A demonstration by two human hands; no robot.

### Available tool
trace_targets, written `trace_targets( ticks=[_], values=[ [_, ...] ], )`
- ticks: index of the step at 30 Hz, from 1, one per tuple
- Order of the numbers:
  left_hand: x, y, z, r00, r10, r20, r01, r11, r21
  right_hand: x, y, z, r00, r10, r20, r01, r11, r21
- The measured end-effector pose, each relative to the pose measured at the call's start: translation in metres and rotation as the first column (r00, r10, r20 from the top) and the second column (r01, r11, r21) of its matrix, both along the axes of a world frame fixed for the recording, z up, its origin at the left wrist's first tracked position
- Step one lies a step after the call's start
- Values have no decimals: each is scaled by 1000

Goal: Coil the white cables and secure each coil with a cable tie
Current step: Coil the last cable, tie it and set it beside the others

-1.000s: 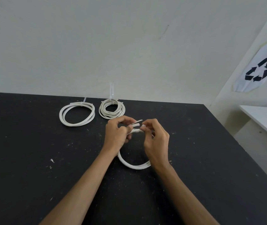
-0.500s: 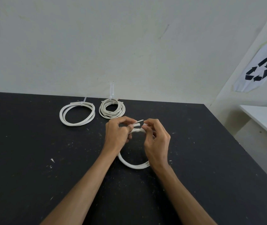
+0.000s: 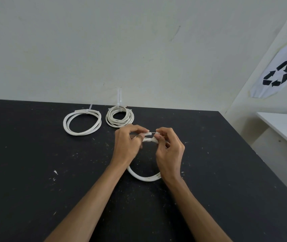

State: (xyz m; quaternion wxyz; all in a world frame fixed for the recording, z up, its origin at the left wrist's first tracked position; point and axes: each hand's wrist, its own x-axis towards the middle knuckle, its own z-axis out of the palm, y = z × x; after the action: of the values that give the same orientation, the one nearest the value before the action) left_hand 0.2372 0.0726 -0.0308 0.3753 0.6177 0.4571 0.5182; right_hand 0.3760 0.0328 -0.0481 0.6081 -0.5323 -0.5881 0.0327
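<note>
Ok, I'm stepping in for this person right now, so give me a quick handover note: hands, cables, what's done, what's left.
Left hand and right hand both pinch the top of the third coil, working a cable tie there.
The coil's lower loop rests on the black table.
Done: the wide coil and the tight coil lie tied near the wall.
Left: close the tie on this coil; whether it is threaded yet is unclear.

A thick white cable [image 3: 143, 178] is held as a loop above a black table, its top pinched between two hands where a thin cable tie [image 3: 151, 133] crosses it. Two finished coils are laid flat near the table's far edge: a wide coil [image 3: 82, 122] and a tighter coil [image 3: 120, 117], each bound by a tie.
</note>
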Motion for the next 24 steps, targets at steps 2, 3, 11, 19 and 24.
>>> trace_targets(
  ticks=[2,3,11,19,24],
  values=[
    [-1,0,0,1000,-1,14,1,1000,-8,1,1,0,1000,9,1,-9,1000,-3],
    [-1,0,0,1000,-1,22,2,1000,-12,1,1,0,1000,14,2,-14,1000,-4],
    [0,0,-1,999,-4,37,5,1000,-9,2,-2,3,999,41,13,-41,999,1],
    [0,0,-1,1000,-10,7,9,999,36,2,-2,2,999,47,20,-47,999,1],
    [-1,-1,-1,1000,-20,-3,20,997,79,2,1,1,996,53,67,-52,999,-6]
  ],
)
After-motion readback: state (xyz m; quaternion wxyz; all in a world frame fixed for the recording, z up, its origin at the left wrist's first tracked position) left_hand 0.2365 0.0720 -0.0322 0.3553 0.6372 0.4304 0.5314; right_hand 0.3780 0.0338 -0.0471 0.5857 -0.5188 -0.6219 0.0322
